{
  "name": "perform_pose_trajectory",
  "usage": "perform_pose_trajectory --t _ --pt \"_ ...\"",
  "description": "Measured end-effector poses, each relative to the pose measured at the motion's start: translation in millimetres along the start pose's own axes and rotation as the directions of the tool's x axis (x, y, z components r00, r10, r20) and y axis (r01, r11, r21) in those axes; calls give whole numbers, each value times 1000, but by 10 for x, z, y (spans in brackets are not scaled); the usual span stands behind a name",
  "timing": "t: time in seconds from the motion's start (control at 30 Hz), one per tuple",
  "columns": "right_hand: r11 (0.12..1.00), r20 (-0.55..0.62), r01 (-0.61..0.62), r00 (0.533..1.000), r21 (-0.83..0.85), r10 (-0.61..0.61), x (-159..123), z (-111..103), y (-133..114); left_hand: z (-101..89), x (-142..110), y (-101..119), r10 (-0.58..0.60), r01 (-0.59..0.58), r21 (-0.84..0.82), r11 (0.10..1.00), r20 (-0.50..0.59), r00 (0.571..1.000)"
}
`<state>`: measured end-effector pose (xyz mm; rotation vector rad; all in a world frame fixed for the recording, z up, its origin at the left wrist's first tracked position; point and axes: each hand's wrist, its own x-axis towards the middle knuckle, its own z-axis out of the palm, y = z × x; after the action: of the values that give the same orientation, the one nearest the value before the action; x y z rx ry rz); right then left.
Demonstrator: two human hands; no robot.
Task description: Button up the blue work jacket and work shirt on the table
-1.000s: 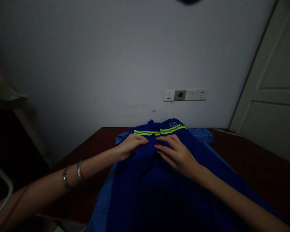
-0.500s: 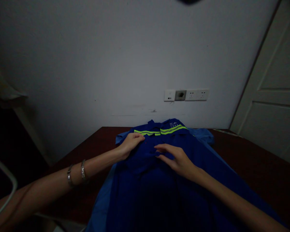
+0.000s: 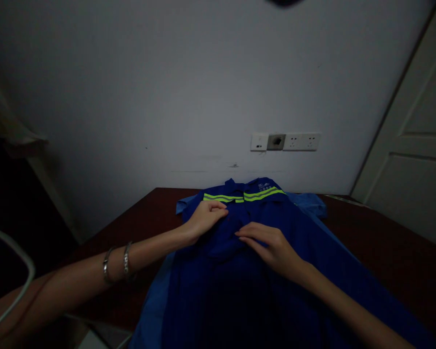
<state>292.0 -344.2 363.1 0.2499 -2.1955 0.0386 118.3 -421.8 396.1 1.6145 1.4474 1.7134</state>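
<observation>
A dark blue work jacket [image 3: 294,247] with yellow-green reflective stripes lies spread out, its collar toward the wall. Under it, lighter blue cloth [image 3: 308,204] shows at both sides. My left hand [image 3: 205,219], with two bracelets on the wrist, pinches the jacket's front just below the stripe. Lower and to the right, my right hand [image 3: 271,242] has thumb and finger closed on the front edge of the jacket. The cloth between the two hands is lifted into folds. Dim light hides the fine detail at the fingertips.
The jacket rests on a dark red-brown table [image 3: 145,218] against a pale wall [image 3: 167,87]. Wall sockets [image 3: 301,142] sit behind it. A panelled door [image 3: 417,145] stands at the right, and a pale curved bar [image 3: 25,257] crosses the left edge.
My right hand has moved down the jacket front, and its spread fingers have closed on the cloth. My left hand keeps its pinch near the stripe. The view has shifted slightly.
</observation>
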Motion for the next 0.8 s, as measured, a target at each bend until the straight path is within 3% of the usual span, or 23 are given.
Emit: perform_pose_trajectory --t 0.13,0.27,0.43,0.8 --pt "999 -47 31 998 -42 -33 -28 23 17 37 -56 42 -17 18 -19 1000 18 1000" --pt "971 -114 131 981 -200 -156 -84 32 91 49 -98 51 -34 36 -44 998 46 998" --pt "852 -64 262 943 -454 -325 -139 6 112 48 -144 56 -43 47 -35 998 89 995" --pt "749 -9 324 915 -578 -403 -139 -18 115 47 -176 59 -43 43 9 999 152 987"
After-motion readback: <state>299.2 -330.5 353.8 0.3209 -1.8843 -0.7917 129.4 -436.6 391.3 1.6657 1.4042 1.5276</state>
